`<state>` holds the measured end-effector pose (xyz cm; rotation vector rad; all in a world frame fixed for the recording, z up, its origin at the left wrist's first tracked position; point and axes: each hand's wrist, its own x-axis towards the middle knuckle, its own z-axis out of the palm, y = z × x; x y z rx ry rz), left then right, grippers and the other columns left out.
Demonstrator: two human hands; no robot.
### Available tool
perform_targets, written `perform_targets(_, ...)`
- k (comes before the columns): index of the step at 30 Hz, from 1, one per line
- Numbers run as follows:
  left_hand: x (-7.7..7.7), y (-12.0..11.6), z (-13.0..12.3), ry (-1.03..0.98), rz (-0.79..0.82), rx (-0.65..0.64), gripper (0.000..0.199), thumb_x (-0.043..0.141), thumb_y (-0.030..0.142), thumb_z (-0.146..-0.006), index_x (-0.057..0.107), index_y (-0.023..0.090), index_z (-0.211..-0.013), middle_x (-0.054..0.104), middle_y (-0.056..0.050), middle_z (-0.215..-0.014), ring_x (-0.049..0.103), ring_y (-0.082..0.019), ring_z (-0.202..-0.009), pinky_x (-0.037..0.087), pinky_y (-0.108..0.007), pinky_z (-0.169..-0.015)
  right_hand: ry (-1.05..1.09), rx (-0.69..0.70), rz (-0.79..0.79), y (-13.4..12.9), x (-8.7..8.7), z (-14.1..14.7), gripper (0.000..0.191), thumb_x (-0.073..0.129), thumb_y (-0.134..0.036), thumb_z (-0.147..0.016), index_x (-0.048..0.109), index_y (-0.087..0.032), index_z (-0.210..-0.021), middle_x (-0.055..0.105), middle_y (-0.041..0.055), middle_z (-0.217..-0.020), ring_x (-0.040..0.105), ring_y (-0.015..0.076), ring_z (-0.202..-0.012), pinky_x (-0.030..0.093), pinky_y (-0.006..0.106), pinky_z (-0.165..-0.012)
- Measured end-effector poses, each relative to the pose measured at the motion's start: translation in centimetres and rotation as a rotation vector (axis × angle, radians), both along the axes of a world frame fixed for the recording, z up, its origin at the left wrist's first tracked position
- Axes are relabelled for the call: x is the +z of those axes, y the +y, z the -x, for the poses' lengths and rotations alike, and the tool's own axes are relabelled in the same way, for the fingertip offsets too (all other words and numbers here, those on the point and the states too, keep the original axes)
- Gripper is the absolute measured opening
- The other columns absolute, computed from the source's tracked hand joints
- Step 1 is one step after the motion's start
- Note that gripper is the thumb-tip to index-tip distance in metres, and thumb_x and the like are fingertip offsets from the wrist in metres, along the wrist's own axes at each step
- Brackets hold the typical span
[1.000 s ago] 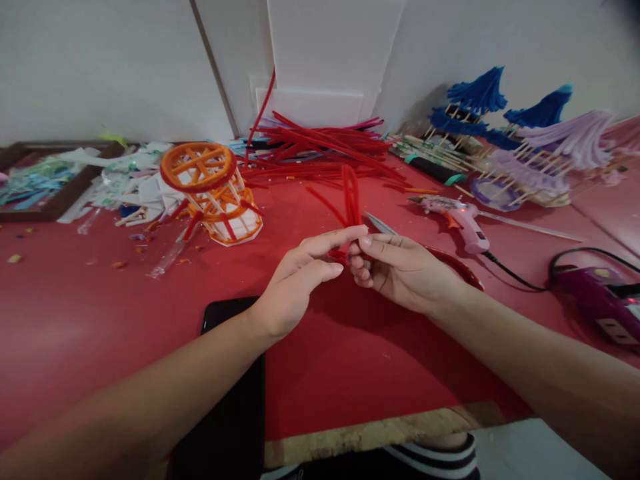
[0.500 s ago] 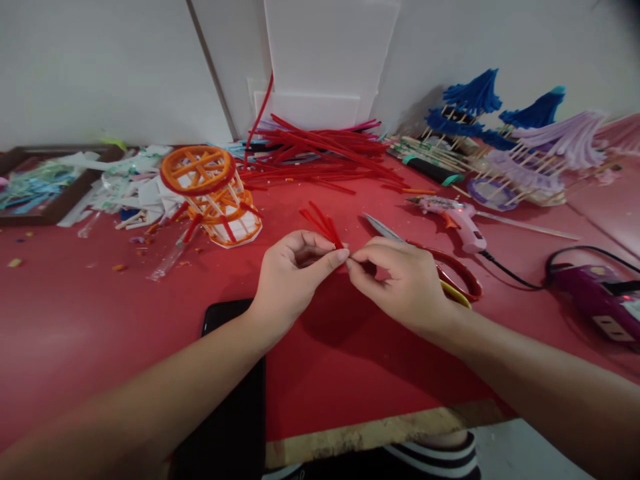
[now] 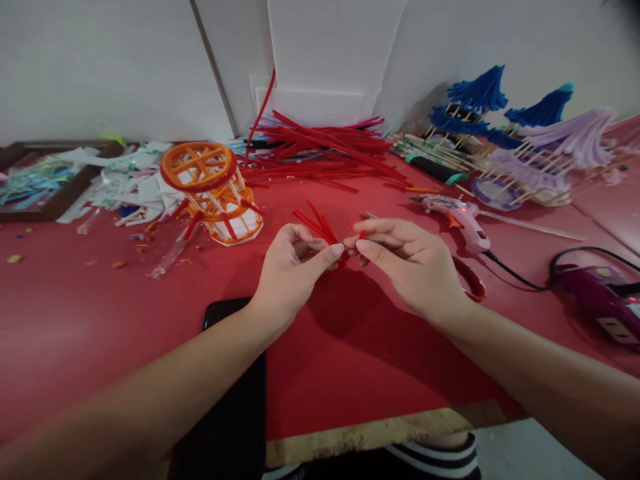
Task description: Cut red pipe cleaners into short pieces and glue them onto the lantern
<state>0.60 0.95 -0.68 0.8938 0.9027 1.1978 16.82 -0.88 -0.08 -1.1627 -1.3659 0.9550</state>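
Several short red fuzzy stems [image 3: 320,224] fan up and to the left out of my left hand [image 3: 296,263], which pinches them between thumb and fingers. My right hand [image 3: 410,260] is close beside it, thumb against fingers, with a small red piece [image 3: 362,235] showing between its fingers. The fingertips of both hands nearly meet. Under and behind my right hand lie scissors, whose red handle [image 3: 470,279] sticks out on the right; most of them is hidden.
An orange and white frame model [image 3: 203,190] stands left of centre. Red stems [image 3: 325,150] are heaped at the back. Right are a pink glue gun [image 3: 460,219], blue and lilac roofed models [image 3: 545,160] and a purple power box [image 3: 600,300]. A black phone [image 3: 230,400] lies front left.
My right hand has turned, its fingers now higher and more spread, with a red piece showing between them. It covers more of the scissors. My left hand still holds the red stems.
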Motion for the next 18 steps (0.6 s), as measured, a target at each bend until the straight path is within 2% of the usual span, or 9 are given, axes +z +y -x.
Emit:
perform_targets(3,-0.03,-0.01,0.1,0.019,-0.015,-0.019,0.039,0.081,0.016,-0.068,0.044,0.019,-0.08,0.063,0.01,-0.063,0.064,-0.006,-0.058,0.055,-0.02,-0.063,0.019,0.016,0.028,0.07,0.03,0.01,0.01,0.069,-0.027,-0.082,0.072,-0.02,-0.087,0.077,0.0022,-0.086,0.071,0.0127,-0.071,0.06,0.026,-0.068)
perform_targets(8,-0.34,0.02,0.23,0.045,-0.044,-0.036,0.04,0.081,0.016,-0.069,0.043,0.019,-0.081,0.062,0.01,-0.063,0.063,-0.006,-0.06,0.055,-0.022,-0.066,-0.09,0.017,0.025,0.07,-0.01,-0.16,0.014,0.071,-0.03,-0.079,0.074,-0.019,-0.088,0.075,0.002,-0.083,0.067,0.0114,-0.066,0.058,0.025,-0.064)
perform_targets(14,-0.34,0.09,0.26,0.095,-0.074,-0.086,0.039,0.079,0.019,-0.072,0.04,0.02,-0.08,0.063,0.009,-0.063,0.062,-0.006,-0.06,0.05,-0.019,-0.063,-0.152,0.008,-0.016,-0.02,-0.18,-0.18,0.014,0.068,-0.025,-0.08,0.071,-0.018,-0.092,0.073,0.0029,-0.083,0.068,0.0133,-0.074,0.056,0.024,-0.066)
perform_targets(18,-0.32,0.12,0.3,0.089,-0.076,-0.101,0.039,0.079,0.018,-0.071,0.041,0.02,-0.079,0.064,0.008,-0.063,0.063,-0.006,-0.06,0.05,-0.018,-0.063,-0.172,0.03,-0.025,-0.05,-0.32,-0.23,0.011,0.069,-0.026,-0.081,0.07,-0.019,-0.089,0.072,0.0024,-0.083,0.066,0.0124,-0.073,0.056,0.024,-0.066)
